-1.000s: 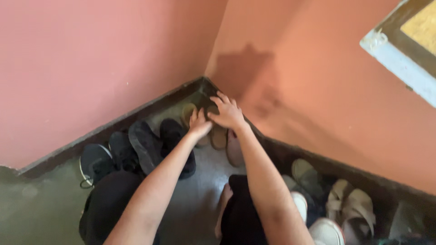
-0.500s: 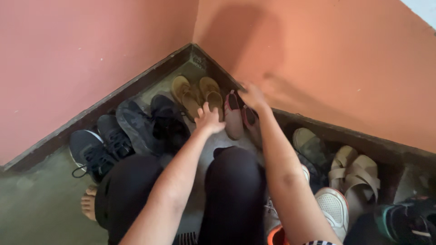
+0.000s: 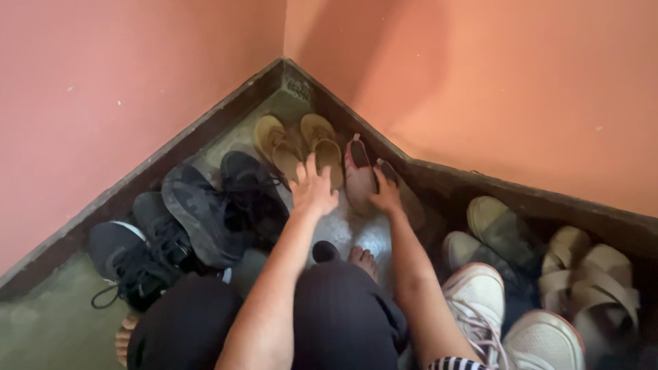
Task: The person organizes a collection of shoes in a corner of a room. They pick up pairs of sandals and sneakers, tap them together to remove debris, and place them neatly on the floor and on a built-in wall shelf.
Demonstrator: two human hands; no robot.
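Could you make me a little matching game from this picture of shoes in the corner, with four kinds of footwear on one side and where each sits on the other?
Things:
1. tan sandals
2. pink slip-on shoes
3. black sneakers
4. white sneakers

Places:
A. along the left wall
B. deepest in the corner
C. at the bottom right, nearest the person
D. under the right hand

Pairs: 1-B, 2-D, 3-A, 4-C

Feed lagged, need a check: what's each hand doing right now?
Left hand: open, fingers spread over the tan sandals, holding nothing.
Right hand: on the pink shoes; grip cannot be told.
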